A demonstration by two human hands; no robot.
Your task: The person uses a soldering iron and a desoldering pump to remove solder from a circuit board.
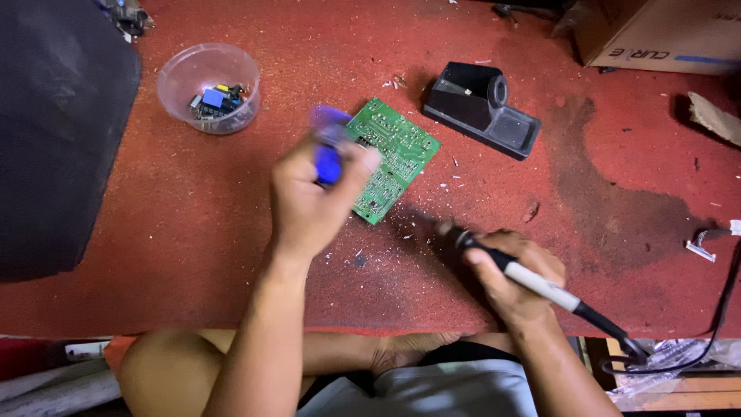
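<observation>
Left hand (309, 197) is wrapped round a blurry blue tool (329, 147), held right over the green circuit board (388, 158) lying flat on the red table (193, 232). A soldering iron (532, 282) is gripped in the right hand (513, 282), well apart from the board.

My left hand (312, 197) is gripping a blue tool (328, 147) over the green circuit board (390, 158), my right hand (513, 278) holds the soldering iron (532, 282). Parts bowl (208, 87) sits top left.
</observation>
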